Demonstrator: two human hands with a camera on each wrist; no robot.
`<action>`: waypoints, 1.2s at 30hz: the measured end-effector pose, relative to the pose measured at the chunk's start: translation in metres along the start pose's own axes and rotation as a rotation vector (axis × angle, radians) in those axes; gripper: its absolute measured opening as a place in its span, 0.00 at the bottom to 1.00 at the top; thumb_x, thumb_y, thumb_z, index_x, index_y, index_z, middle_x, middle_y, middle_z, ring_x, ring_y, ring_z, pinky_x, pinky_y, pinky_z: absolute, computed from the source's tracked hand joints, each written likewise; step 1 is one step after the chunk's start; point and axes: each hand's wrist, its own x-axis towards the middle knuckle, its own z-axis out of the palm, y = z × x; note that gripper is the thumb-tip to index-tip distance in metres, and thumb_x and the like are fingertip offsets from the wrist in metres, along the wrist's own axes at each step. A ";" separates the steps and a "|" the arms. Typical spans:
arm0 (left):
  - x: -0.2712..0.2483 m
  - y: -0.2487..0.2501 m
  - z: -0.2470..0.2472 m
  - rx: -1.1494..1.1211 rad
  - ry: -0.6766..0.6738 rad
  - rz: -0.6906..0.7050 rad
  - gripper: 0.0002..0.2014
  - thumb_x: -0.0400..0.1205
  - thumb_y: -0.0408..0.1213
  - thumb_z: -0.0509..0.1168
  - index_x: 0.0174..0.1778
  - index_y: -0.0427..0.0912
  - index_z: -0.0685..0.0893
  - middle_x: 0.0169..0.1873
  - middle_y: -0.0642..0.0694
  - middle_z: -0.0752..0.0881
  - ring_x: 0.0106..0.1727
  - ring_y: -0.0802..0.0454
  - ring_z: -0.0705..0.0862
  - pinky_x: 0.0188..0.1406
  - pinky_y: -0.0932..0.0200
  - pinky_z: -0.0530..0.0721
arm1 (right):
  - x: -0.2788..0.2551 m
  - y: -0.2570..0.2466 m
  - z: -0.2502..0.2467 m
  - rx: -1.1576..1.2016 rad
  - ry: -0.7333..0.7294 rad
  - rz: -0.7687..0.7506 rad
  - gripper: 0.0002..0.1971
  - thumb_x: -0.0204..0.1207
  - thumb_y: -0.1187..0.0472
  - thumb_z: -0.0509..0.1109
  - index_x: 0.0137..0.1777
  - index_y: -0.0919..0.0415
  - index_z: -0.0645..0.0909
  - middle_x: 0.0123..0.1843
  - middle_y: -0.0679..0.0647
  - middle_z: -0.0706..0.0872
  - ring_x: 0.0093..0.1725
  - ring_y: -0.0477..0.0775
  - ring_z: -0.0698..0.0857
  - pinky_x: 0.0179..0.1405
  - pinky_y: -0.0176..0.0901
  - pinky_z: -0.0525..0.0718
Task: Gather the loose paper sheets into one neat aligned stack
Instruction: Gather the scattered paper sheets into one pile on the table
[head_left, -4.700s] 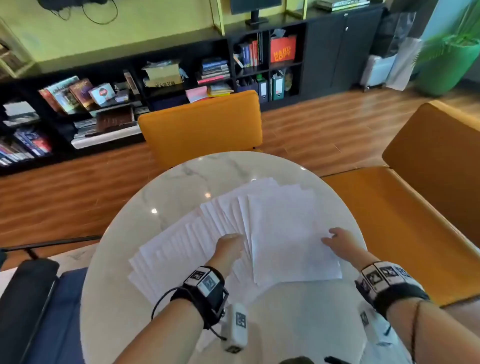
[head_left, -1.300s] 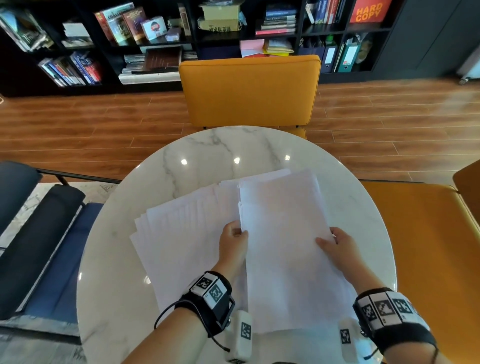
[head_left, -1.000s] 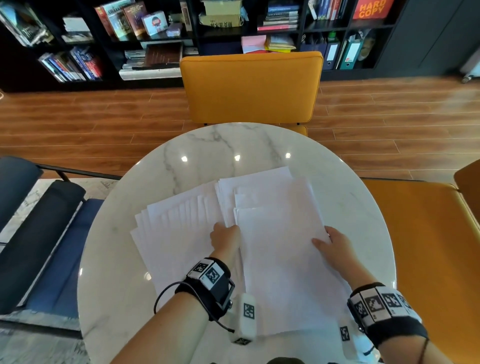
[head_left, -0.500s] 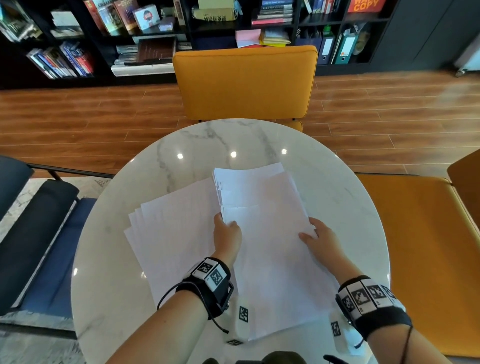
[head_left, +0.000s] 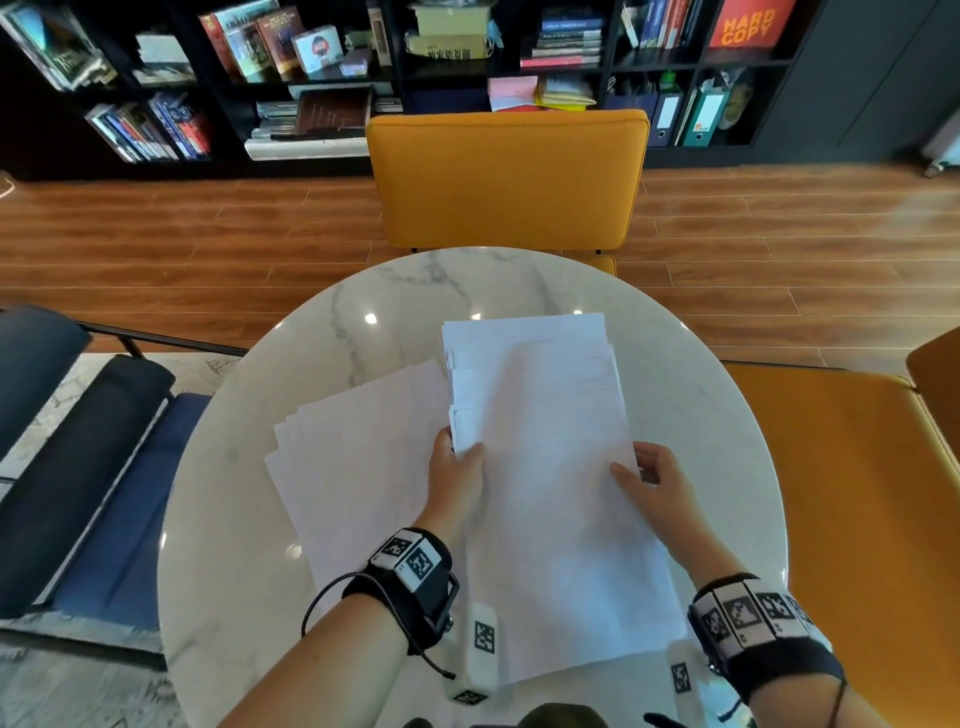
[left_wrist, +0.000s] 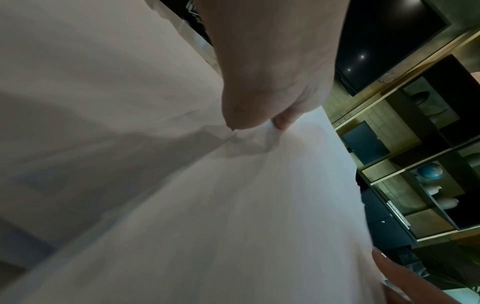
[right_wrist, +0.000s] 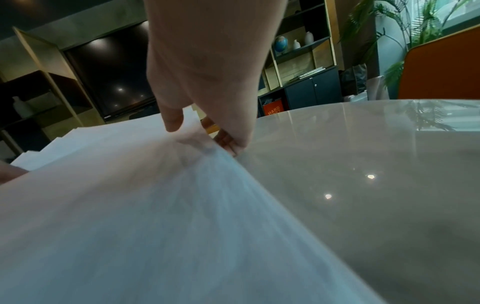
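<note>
Sheets have bunched rightward; left hand (head_left: 457, 475) and right hand (head_left: 657, 480) pinch the stack (head_left: 550, 467).

Right hand (right_wrist: 205, 82) pinches edge of paper sheets (right_wrist: 145, 205), seemingly lifted off marble table (right_wrist: 376, 185).

"HARD COPY" in orange capitals on a red box (head_left: 748, 23) at the upper right of the black bookshelf (head_left: 608, 78), head view. Same lettering, small, on an orange-red box (right_wrist: 275, 110) beyond the counter (right_wrist: 376, 164) edge, right wrist view. Remaining book spines and binder labels too blurred for reading.
</note>
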 end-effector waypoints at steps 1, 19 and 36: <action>-0.002 0.000 -0.001 -0.012 -0.012 -0.012 0.11 0.80 0.26 0.58 0.54 0.45 0.76 0.39 0.49 0.82 0.35 0.55 0.80 0.26 0.71 0.81 | -0.001 0.000 -0.001 0.038 0.000 0.013 0.24 0.74 0.58 0.73 0.68 0.58 0.72 0.53 0.58 0.85 0.49 0.57 0.84 0.44 0.44 0.82; -0.003 -0.026 -0.066 0.218 0.180 -0.182 0.23 0.79 0.33 0.60 0.72 0.42 0.73 0.70 0.42 0.71 0.66 0.43 0.78 0.59 0.53 0.80 | -0.019 0.023 0.016 -0.200 -0.026 0.055 0.20 0.77 0.62 0.68 0.67 0.69 0.77 0.62 0.66 0.86 0.60 0.66 0.84 0.62 0.57 0.82; -0.003 -0.033 -0.046 0.210 0.060 -0.233 0.23 0.83 0.33 0.52 0.77 0.36 0.65 0.66 0.37 0.78 0.62 0.39 0.80 0.57 0.51 0.80 | -0.041 0.015 0.033 -0.379 -0.097 0.111 0.30 0.80 0.59 0.66 0.80 0.66 0.62 0.78 0.65 0.71 0.77 0.64 0.71 0.74 0.52 0.68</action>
